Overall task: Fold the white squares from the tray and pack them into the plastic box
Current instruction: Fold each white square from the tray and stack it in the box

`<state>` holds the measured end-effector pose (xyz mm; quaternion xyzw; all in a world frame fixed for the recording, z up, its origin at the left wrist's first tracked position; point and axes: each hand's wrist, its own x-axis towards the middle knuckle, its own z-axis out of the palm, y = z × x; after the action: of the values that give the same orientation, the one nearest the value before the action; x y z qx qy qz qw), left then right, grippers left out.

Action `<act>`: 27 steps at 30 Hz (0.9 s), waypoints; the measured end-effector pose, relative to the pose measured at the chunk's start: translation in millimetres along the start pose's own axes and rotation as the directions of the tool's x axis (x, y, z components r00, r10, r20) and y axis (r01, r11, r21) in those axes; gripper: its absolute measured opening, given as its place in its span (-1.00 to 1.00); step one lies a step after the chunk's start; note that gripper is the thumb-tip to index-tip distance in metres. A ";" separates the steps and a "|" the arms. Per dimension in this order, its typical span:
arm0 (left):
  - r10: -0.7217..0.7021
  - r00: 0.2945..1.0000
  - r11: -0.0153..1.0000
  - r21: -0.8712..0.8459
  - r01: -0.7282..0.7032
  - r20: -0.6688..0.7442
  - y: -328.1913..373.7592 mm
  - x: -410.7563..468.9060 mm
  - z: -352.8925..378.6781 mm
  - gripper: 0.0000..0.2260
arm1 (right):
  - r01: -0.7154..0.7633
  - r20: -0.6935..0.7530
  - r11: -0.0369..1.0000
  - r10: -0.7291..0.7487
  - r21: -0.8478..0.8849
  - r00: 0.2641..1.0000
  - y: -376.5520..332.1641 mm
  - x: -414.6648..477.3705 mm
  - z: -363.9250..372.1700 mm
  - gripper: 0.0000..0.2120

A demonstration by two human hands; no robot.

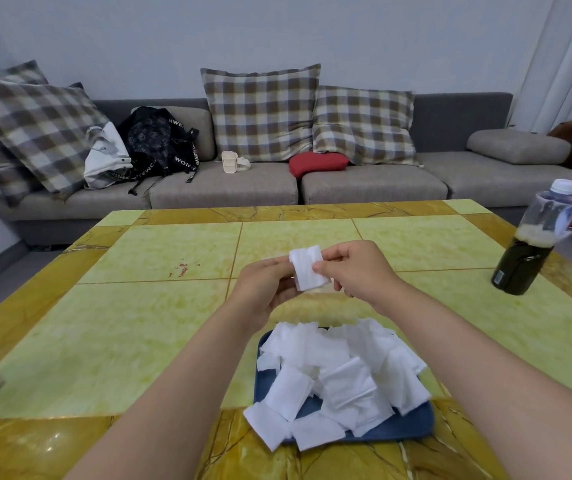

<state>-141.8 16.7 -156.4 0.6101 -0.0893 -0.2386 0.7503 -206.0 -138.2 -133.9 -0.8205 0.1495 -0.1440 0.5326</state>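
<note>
Left hand [263, 289] fingers curled, pinching the left edge of one white square [308, 268]; right hand [357, 271] pinching its right edge, thumb on the front face. Square is mid-air between the two hands, above the table [160, 327], part-folded, upper edge looks doubled over

Risks: thin limp pad, held only at the edges, so if either pinch loosens the fold likely springs open or the pad drops. Uneven pull probably gives a skewed crease

Below the hands, nearer the body: blue tray [412, 427] heaped with loose white squares [340, 375], several hanging over its near-left rim, so a brush from a forearm could push them onto the table

Plastic box: can't identify it; blurred object at the far-left edge, well left of the left hand, might be it, can't tell contents

Well right of the right hand: bottle [526, 247], dark liquid, capped; wide reach could tip it
</note>
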 end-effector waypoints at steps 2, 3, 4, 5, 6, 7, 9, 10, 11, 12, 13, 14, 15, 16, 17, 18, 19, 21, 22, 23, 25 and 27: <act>-0.003 1.000 1.000 0.016 0.003 0.012 0.5 0.7 -0.3 -0.79 | 0.022 -0.017 1.000 -0.023 -0.010 1.000 0.1 0.1 0.6 -0.83; -0.011 0.999 1.000 0.004 0.011 0.031 0.9 0.6 -0.3 -0.77 | 0.028 -0.022 1.000 -0.028 -0.011 0.999 0.3 0.5 1.1 -0.83; -0.023 0.998 0.999 -0.021 0.024 0.054 1.9 -0.6 0.4 -0.76 | 0.028 -0.027 1.000 -0.028 -0.011 0.999 1.0 1.1 1.9 -0.84; -0.030 0.997 0.999 -0.034 0.032 0.072 2.5 -1.3 0.7 -0.74 | 0.027 -0.028 1.000 -0.027 -0.015 0.999 2.2 1.8 2.5 -0.84; -0.026 0.996 0.999 -0.016 0.027 0.082 2.8 -2.1 1.3 -0.73 | 0.025 -0.025 0.999 -0.025 -0.023 0.999 3.6 2.4 2.9 -0.85; -0.013 0.997 1.000 0.028 0.011 0.074 2.0 -2.6 1.8 -0.73 | 0.025 -0.019 0.999 -0.025 -0.029 1.000 5.5 3.1 3.0 -0.86; 0.014 1.000 0.993 0.113 -0.014 0.005 -2.0 -1.6 1.2 -0.74 | 0.035 -0.017 0.997 -0.037 -0.071 0.999 9.5 4.6 2.9 -0.86; 0.020 0.999 0.990 0.139 -0.013 -0.047 -4.7 -0.7 0.3 -0.75 | 0.052 -0.025 0.991 -0.055 -0.126 0.998 12.0 4.5 1.7 -0.83; 0.026 0.995 0.987 0.161 -0.011 -0.096 -7.2 0.4 -1.7 -0.76 | 0.075 -0.019 0.977 -0.081 -0.201 0.997 14.2 4.8 0.2 -0.83; 0.034 0.990 0.983 0.182 -0.009 -0.133 -9.3 0.8 -3.4 -0.77 | 0.104 0.022 0.953 -0.102 -0.286 0.995 15.1 3.3 -1.9 -0.86; 0.042 0.986 0.979 0.203 -0.009 -0.159 -10.7 0.6 -5.0 -0.80 | 0.133 0.110 0.922 -0.099 -0.364 0.989 14.9 0.5 -4.2 -0.88; 0.047 0.984 0.975 0.221 -0.008 -0.172 -11.7 0.3 -6.1 -0.83 | 0.154 0.225 0.887 -0.058 -0.435 0.973 15.1 -3.0 -5.9 -0.89; 0.051 0.983 0.972 0.233 -0.008 -0.178 -12.3 0.0 -6.8 -0.87 | 0.169 0.343 0.851 0.015 -0.498 0.939 14.7 -7.6 -6.7 -0.89; 0.053 0.982 0.971 0.239 -0.009 -0.181 -12.7 -0.4 -6.8 -0.90 | 0.183 0.436 0.810 0.097 -0.556 0.895 14.3 -12.5 -7.0 -0.84; 0.055 0.981 0.971 0.241 -0.009 -0.184 -13.0 -0.3 -6.7 -0.91 | 0.201 0.497 0.773 0.166 -0.602 0.852 14.5 -16.3 -7.2 -0.77; 0.056 0.981 0.971 0.239 -0.010 -0.186 -13.6 0.2 -6.1 -0.90 | 0.209 0.524 0.748 0.211 -0.630 0.825 15.2 -18.6 -7.1 -0.68; 0.056 0.981 0.971 0.239 -0.010 -0.185 -14.2 0.8 -5.4 -0.90 | 0.208 0.533 0.739 0.233 -0.640 0.813 15.8 -19.5 -7.4 -0.62; 0.055 0.982 0.969 0.247 -0.009 -0.179 -15.2 0.7 -3.9 -0.90 | 0.197 0.535 0.761 0.224 -0.618 0.815 15.8 -19.1 -9.7 -0.59; 0.053 0.983 0.968 0.249 -0.007 -0.178 -15.7 0.8 -3.3 -0.90 | 0.189 0.534 0.780 0.210 -0.597 0.819 15.0 -18.5 -12.0 -0.62; 0.049 0.983 0.969 0.249 -0.003 -0.178 -16.1 0.9 -2.8 -0.91 | 0.175 0.531 0.801 0.199 -0.572 0.824 14.8 -16.8 -14.6 -0.67; 0.026 0.982 0.974 0.227 0.017 -0.186 -15.8 1.3 -2.6 -0.92 | 0.127 0.511 0.855 0.176 -0.503 0.841 14.5 -13.5 -20.4 -0.83; -0.015 0.980 0.986 0.162 0.048 -0.198 -14.6 2.6 -3.4 -0.91 | 0.068 0.467 0.927 0.121 -0.368 0.876 13.2 -10.9 -26.0 -0.90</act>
<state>-141.7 16.3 -171.6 0.6923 -0.0248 -0.1810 0.6981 -227.4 -160.6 -136.7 -0.9142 0.0481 0.1032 0.3889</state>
